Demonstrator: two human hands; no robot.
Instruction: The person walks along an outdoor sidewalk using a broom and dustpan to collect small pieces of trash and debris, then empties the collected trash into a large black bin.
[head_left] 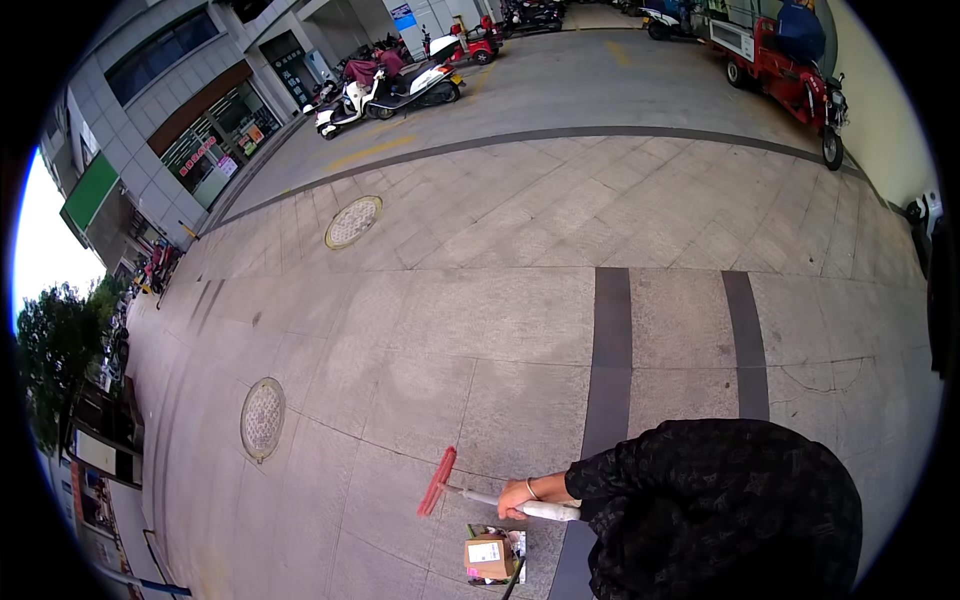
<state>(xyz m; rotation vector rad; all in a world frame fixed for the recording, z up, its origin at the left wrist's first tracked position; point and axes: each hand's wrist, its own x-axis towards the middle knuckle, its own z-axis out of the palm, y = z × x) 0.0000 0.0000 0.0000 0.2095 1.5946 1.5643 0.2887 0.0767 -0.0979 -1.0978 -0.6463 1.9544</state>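
Observation:
My right hand (515, 497), with a thin bracelet at the wrist and a black patterned sleeve above it, comes in from the lower right. Its fingers are wrapped around the whitish handle (548, 511) of what looks like a broom. The broom's narrow red head (437, 482) is at the far end of the handle, to the left of the hand. Just below the hand is a small cardboard box (487, 556) with a white label, lying on other scraps. A thin dark stick (515, 578) rises beside it, possibly a dustpan's handle. My left hand is out of the picture.
Two round manhole covers (263, 419) (354, 222) are set in the stone paving. White scooters (385, 100) are parked at the far left by a shop front (215, 140). A red cargo tricycle (790, 75) with a person on it stands far right, beside a pale wall (890, 110).

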